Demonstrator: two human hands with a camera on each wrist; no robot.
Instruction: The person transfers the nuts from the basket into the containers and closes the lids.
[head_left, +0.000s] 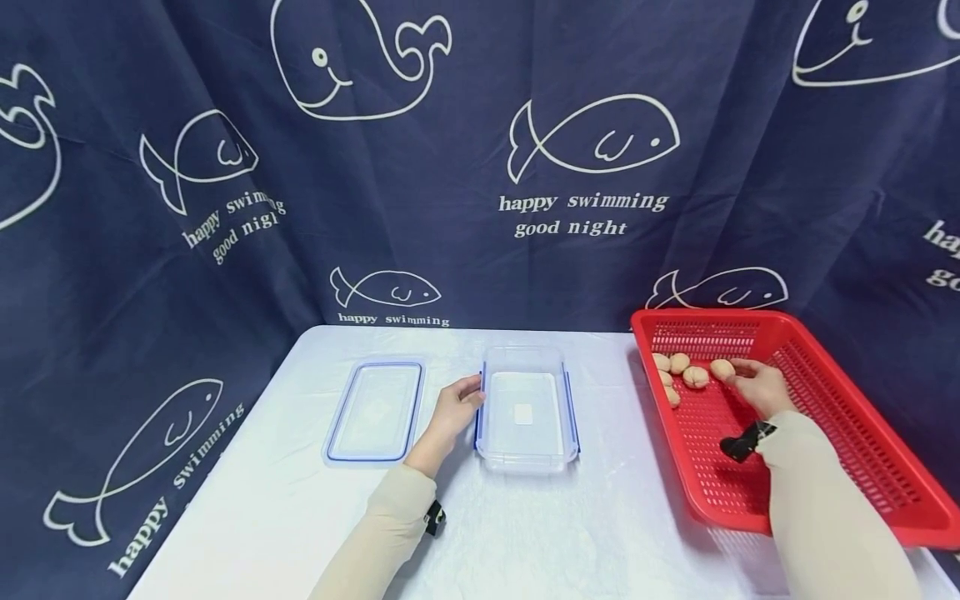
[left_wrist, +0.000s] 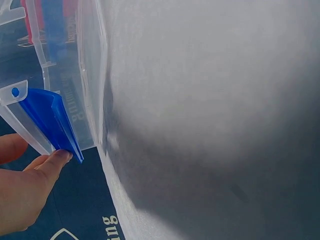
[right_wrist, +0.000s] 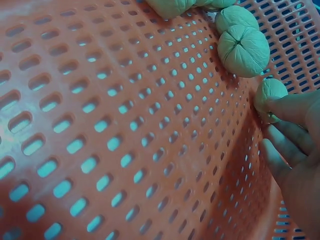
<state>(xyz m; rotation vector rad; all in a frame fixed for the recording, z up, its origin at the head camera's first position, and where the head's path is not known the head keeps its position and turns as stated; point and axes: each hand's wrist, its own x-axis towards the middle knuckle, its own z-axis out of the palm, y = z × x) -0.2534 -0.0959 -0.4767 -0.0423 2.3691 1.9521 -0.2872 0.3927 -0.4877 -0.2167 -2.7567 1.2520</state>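
Note:
In the head view my right hand (head_left: 761, 387) reaches into a red plastic basket (head_left: 723, 483) and pinches a walnut (head_left: 722, 369) between thumb and fingers. That walnut (right_wrist: 270, 96) shows at the fingertips in the right wrist view, low over the perforated basket floor. Several other walnuts (head_left: 696, 377) lie at the basket's left side. My left hand (head_left: 453, 408) is beside a clear lidless food container (head_left: 525, 458). In the left wrist view its fingertips touch the blue latch (left_wrist: 50, 117) on the container's side, the fingers fairly straight.
A clear lid (head_left: 373, 410) with a blue seal lies flat on the white-covered table (head_left: 480, 533), left of the container. The basket stands at the table's right side. Behind hangs a dark blue curtain (head_left: 480, 167) printed with fish and whales.

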